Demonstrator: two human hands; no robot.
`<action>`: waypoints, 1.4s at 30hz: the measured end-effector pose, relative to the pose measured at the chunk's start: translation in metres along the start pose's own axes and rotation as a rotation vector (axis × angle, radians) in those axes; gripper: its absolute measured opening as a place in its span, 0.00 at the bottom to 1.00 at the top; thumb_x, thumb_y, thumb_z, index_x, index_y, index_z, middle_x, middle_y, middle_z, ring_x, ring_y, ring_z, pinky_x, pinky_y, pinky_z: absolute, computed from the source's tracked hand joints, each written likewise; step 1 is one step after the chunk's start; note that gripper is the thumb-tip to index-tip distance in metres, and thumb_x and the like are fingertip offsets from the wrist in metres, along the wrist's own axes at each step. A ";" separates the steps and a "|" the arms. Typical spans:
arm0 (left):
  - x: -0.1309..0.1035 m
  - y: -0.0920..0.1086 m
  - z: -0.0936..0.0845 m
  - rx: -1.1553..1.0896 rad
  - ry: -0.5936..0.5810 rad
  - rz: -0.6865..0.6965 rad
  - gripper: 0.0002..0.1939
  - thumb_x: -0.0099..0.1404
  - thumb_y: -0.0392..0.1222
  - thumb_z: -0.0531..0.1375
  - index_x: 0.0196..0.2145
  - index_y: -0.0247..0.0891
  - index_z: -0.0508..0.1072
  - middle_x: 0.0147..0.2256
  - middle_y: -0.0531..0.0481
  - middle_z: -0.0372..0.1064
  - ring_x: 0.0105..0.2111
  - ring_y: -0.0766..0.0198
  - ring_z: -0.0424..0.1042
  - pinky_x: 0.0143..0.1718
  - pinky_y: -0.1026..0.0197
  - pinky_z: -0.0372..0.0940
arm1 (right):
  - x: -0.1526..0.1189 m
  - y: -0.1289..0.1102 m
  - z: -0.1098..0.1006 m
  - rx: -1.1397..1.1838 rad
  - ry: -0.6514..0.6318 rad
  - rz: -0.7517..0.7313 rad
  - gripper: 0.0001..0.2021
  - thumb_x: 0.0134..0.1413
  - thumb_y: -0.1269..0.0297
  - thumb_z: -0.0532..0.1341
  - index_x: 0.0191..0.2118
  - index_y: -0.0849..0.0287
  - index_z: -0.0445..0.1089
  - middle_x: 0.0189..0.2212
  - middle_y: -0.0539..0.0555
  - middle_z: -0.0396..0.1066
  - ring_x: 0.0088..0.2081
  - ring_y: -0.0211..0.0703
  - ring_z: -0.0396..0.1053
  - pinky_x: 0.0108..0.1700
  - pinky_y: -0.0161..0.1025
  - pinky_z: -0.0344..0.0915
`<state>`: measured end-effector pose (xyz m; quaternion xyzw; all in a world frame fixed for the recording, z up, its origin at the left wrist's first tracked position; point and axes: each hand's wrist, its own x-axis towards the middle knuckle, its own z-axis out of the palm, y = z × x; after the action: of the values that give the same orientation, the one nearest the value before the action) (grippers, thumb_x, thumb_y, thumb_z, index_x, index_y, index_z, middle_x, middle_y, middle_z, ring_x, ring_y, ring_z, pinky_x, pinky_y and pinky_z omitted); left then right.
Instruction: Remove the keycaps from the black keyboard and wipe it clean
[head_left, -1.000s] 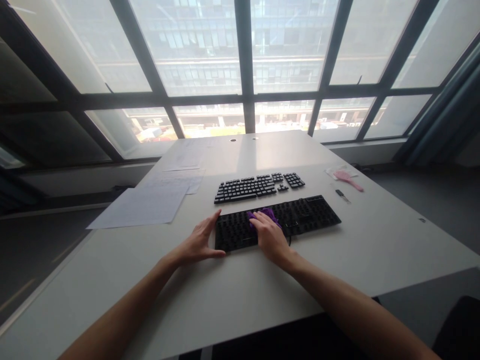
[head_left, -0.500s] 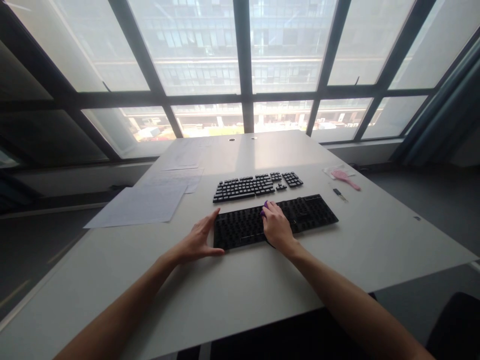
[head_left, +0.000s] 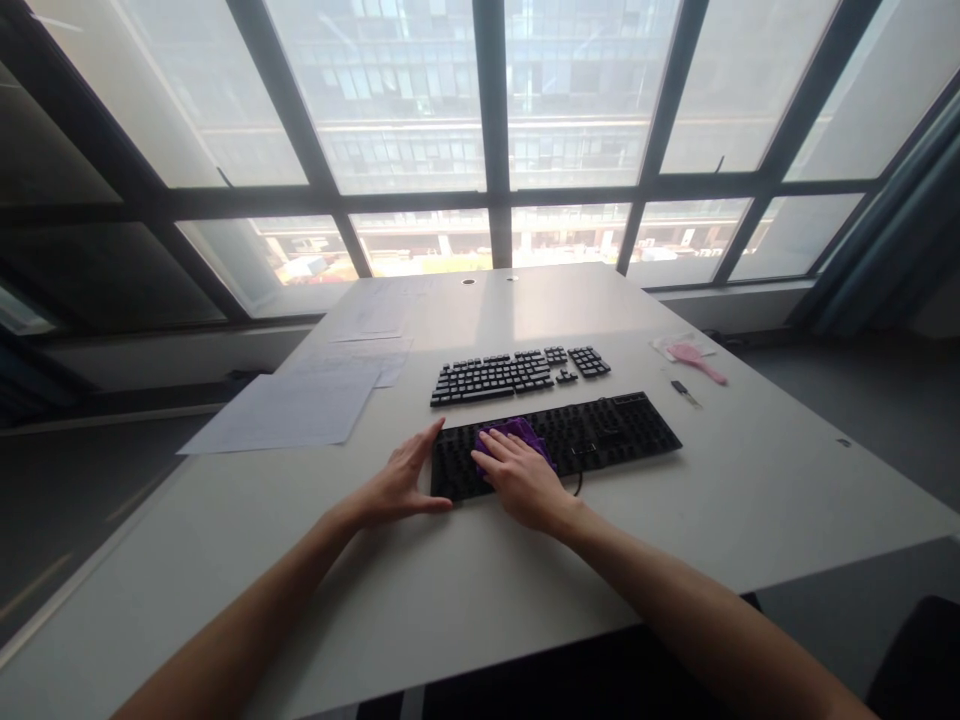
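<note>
A black keyboard with its keycaps off lies slightly slanted on the desk. At its left end, my left hand grips the short side, fingers at the far corner and thumb at the near corner. My right hand presses a purple cloth onto the keyboard left of its middle, the fingers laid over the cloth. Part of the cloth is hidden beneath the palm. Just behind the keyboard, loose black keycaps are laid out in keyboard order. A short piece of cable shows at the near edge.
Paper sheets lie on the left of the white desk. On the right are a pink brush on a clear wrapper and a small dark-handled tool. Large windows stand beyond the desk's far edge.
My right hand has moved left along the keyboard. The purple cloth, earlier bunched at the fingers, is now spread out beneath them. My left hand keeps its place at the left end.
</note>
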<state>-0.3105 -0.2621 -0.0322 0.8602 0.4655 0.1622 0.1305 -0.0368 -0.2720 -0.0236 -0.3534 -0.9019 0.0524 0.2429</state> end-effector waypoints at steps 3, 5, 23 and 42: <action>0.000 0.003 -0.001 -0.003 -0.001 -0.008 0.64 0.56 0.64 0.66 0.71 0.45 0.26 0.69 0.34 0.42 0.67 0.38 0.48 0.65 0.38 0.50 | 0.000 0.001 0.001 -0.018 0.009 0.076 0.19 0.66 0.71 0.56 0.61 0.62 0.66 0.65 0.62 0.61 0.67 0.51 0.57 0.67 0.48 0.54; 0.000 0.004 -0.002 -0.007 -0.003 -0.013 0.64 0.56 0.64 0.67 0.71 0.44 0.27 0.69 0.33 0.42 0.67 0.37 0.48 0.65 0.38 0.50 | 0.000 0.003 0.004 -0.025 0.022 0.109 0.20 0.66 0.72 0.55 0.61 0.64 0.66 0.65 0.63 0.61 0.67 0.52 0.57 0.67 0.48 0.54; -0.001 0.003 -0.002 -0.027 -0.042 -0.059 0.63 0.56 0.65 0.66 0.71 0.46 0.28 0.69 0.34 0.42 0.68 0.36 0.47 0.65 0.37 0.49 | -0.004 0.054 -0.014 -0.029 0.369 0.435 0.18 0.68 0.69 0.52 0.57 0.66 0.71 0.60 0.63 0.67 0.65 0.55 0.59 0.66 0.50 0.57; -0.001 0.003 0.000 -0.034 -0.029 -0.054 0.68 0.54 0.64 0.67 0.70 0.42 0.21 0.68 0.30 0.44 0.68 0.36 0.47 0.65 0.37 0.49 | -0.003 0.013 0.005 0.141 0.186 0.200 0.17 0.63 0.72 0.59 0.55 0.60 0.74 0.60 0.61 0.68 0.63 0.53 0.63 0.65 0.51 0.59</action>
<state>-0.3085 -0.2642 -0.0315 0.8472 0.4838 0.1541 0.1562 -0.0293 -0.2633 -0.0327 -0.4270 -0.8298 0.1065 0.3431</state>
